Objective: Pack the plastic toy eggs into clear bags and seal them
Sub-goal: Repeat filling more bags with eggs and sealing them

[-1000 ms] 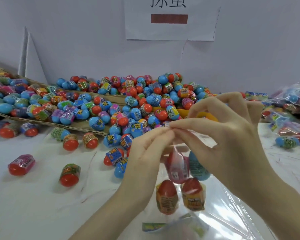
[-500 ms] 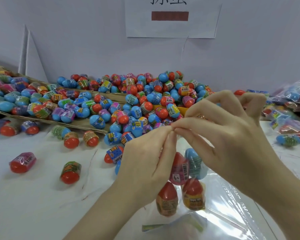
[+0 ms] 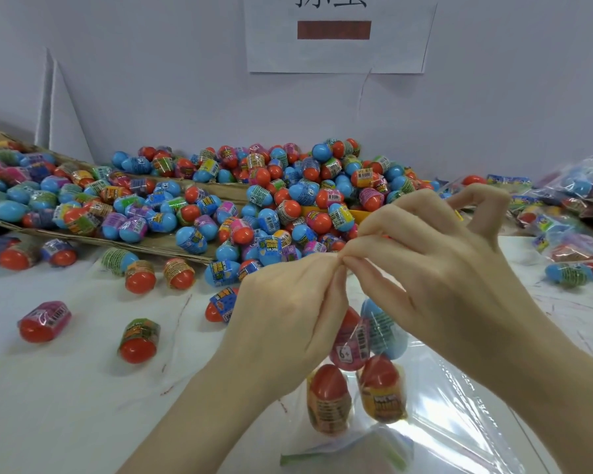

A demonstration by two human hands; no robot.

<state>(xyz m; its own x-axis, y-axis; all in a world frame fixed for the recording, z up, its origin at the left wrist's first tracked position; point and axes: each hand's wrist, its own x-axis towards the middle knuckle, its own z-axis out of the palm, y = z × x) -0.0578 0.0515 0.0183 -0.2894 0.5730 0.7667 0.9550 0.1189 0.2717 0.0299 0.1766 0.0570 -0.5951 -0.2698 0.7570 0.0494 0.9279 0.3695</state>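
A clear bag (image 3: 356,340) hangs in front of me with several toy eggs inside, red-topped ones (image 3: 327,398) at the bottom and a blue one (image 3: 384,330) higher up. My left hand (image 3: 288,316) pinches the bag's top edge between thumb and fingertips. My right hand (image 3: 435,268) pinches the same edge right beside it, fingertips of both hands touching. The bag's mouth is hidden between my fingers. A big heap of blue and red toy eggs (image 3: 271,203) lies behind my hands.
Flattened cardboard (image 3: 172,246) carries part of the heap at the left. Loose eggs (image 3: 45,321) lie scattered on the white table. Filled bags (image 3: 575,206) pile up at the right. Empty clear bags (image 3: 459,422) lie under my right wrist. A paper sign (image 3: 336,32) hangs on the wall.
The bag with its eggs has risen slightly and turned a little. Both hands keep pinching its top edge at nearly the same spot.
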